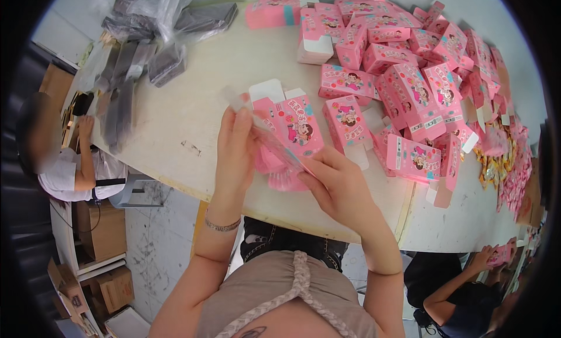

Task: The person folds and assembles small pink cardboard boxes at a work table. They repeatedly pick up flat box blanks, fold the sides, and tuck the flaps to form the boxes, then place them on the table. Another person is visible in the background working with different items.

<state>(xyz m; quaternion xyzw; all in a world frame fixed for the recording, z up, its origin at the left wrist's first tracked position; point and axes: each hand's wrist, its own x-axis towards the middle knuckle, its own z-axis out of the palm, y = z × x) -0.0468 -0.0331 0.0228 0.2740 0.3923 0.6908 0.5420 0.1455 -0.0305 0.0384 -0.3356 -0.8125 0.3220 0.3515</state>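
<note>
Both hands, left hand (pixel 235 148) and right hand (pixel 338 186), hold a pink packet (pixel 279 154) over the open carton (pixel 292 125)

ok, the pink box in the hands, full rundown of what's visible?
The pink box looks like thin printed card, with a cartoon figure on its face and white flaps open at its far end. It is tilted above the table. The left hand grips its left side, the right hand its near end, beside a pink frilly item.
</note>
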